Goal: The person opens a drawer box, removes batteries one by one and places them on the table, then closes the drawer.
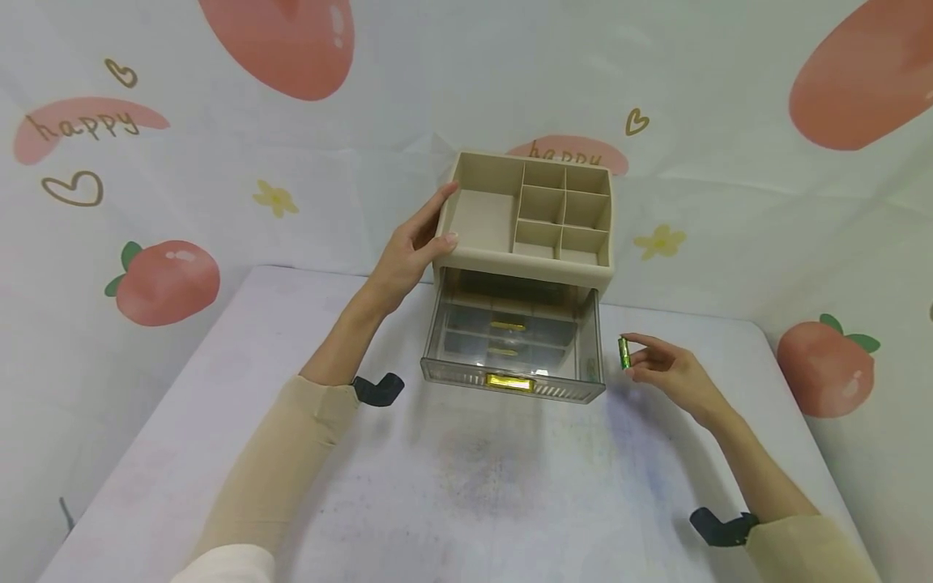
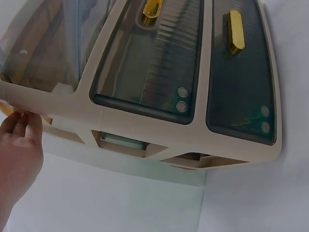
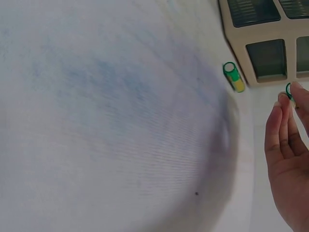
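A beige desktop drawer organizer [image 1: 487, 220] stands at the back of the table, its clear top drawer [image 1: 440, 371] pulled out. My left hand [image 1: 408, 251] holds the organizer's upper left edge, with the thumb near the front corner. In the left wrist view, the fingers of that hand [image 2: 20, 150] bend at the top rim. To the right of the drawer, my right hand [image 1: 674, 376] pinches a small green battery [image 1: 624, 354] between thumb and fingertips, above the table. The right wrist view has another green and yellow battery [image 3: 234, 77] lying beside the organizer.
Two closed dark clear drawers [image 2: 241, 82] with gold handles sit below the open one. The organizer's top has several open compartments [image 1: 543, 204]. A printed cloth backdrop [image 1: 350, 178] hangs close behind the table [image 1: 466, 486]. Black straps [image 1: 379, 390] are on both wrists.
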`<state>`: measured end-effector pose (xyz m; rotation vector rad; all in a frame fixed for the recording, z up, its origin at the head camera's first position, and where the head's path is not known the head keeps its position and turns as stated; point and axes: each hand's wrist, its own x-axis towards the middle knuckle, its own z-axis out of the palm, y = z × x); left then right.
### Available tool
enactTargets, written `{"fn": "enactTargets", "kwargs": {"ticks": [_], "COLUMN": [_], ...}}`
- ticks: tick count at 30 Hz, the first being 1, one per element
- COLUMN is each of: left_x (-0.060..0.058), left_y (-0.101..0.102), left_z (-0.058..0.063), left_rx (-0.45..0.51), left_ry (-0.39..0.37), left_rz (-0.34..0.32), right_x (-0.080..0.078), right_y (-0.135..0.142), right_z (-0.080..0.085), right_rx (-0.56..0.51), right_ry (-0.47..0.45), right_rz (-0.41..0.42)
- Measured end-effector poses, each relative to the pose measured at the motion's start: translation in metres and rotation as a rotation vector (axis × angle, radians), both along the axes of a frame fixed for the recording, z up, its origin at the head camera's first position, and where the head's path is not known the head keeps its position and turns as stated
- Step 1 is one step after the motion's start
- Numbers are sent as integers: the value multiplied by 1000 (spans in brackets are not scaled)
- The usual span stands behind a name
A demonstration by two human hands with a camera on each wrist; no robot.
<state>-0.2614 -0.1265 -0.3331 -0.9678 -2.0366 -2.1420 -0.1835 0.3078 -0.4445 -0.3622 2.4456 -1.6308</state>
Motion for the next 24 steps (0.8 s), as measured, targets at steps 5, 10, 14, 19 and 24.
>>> {"fn": "enactTargets", "kwargs": {"ticks": [5,10,14,19,24], "left_x": [0,-1,-2,-1,0], "left_y": [0,0,1,1,1], "left_z": [1,0,0,1,1], "left_rx": [-5,5,9,7,4], "left_ry": [6,13,14,11,9], "left_rz": [-1,-8,-13,-6,-5], "right_x": [1,0,-1,-3,-3], "right_y": [-2,0,2,4,5], "right_z": [-7,-13,-18,-21,-26], "right_rx": [13,30,39,80,122], "right_ry": [-12,-27,-43,-58,-79], "right_rz": [-8,-10,-3,-8,-15]}}
